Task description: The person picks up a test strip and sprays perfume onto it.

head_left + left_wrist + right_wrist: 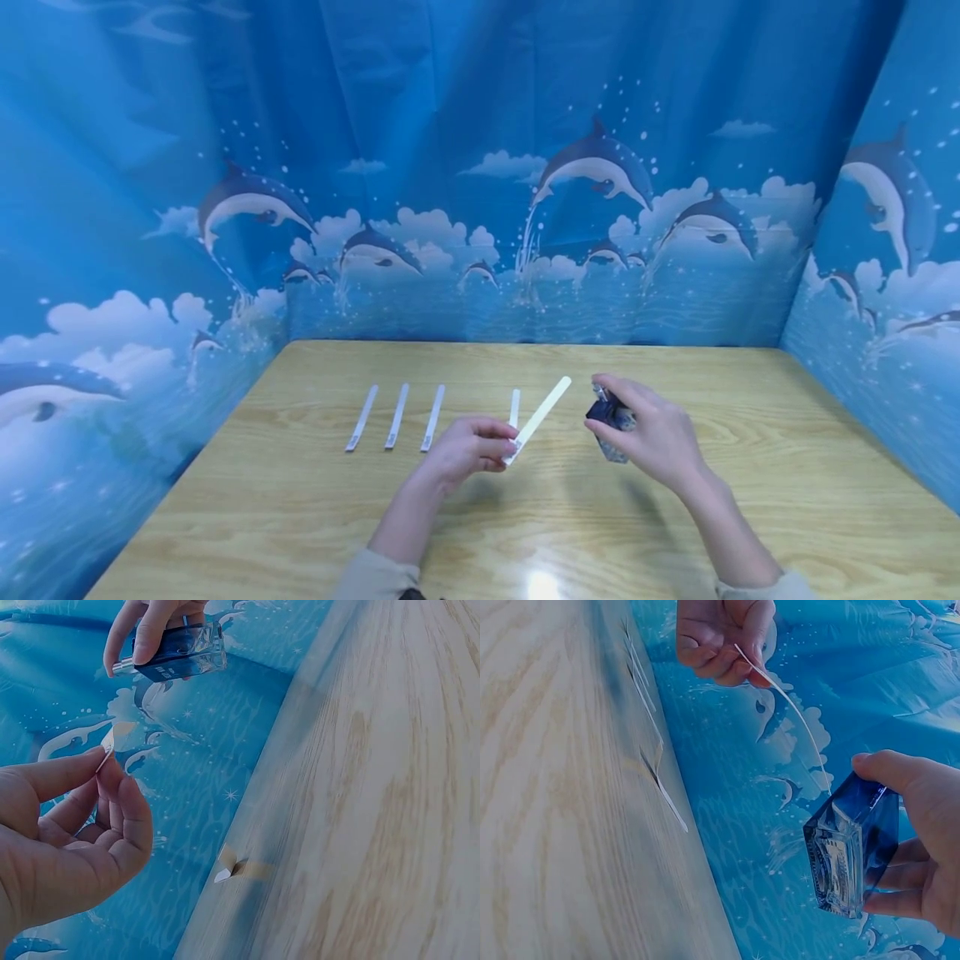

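Observation:
My left hand pinches a white paper test strip by its printed lower end, between thumb and fingertips. The strip slants up to the right, and the right wrist view shows it slightly bowed. To its right, my right hand grips a dark blue glass perfume bottle above the table. In the left wrist view the bottle's silver spray top shows, with a finger at it. The strip's far end and the bottle's top are a short way apart in the head view. Behind the left hand another strip lies on the table.
Three more white strips lie side by side at the left: one strip, a middle strip and a right strip. The wooden table ends at a blue dolphin-print curtain at the back and sides.

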The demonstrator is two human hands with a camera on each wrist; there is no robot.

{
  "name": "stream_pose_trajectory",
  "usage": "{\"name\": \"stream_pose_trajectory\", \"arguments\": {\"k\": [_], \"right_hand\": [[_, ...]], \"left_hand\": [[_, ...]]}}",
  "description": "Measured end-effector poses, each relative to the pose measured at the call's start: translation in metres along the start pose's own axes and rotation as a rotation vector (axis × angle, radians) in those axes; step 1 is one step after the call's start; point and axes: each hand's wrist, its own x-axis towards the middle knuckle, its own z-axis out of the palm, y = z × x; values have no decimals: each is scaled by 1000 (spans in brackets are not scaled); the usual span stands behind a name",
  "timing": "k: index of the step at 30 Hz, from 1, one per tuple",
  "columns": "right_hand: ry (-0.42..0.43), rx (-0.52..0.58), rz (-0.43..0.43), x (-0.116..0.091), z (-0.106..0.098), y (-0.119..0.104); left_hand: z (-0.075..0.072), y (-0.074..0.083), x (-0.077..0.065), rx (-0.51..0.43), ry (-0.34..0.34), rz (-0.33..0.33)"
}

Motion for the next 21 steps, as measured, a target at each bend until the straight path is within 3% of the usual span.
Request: {"name": "stream_pose_trajectory", "arguments": {"k": [12,21], "right_hand": [[66,-37,-70,-1,5,1],[54,-107,-92,0,0,1]], "left_hand": [[4,-3,2,50,-20,-9],[2,-2,2,37,-4,-12]]}}
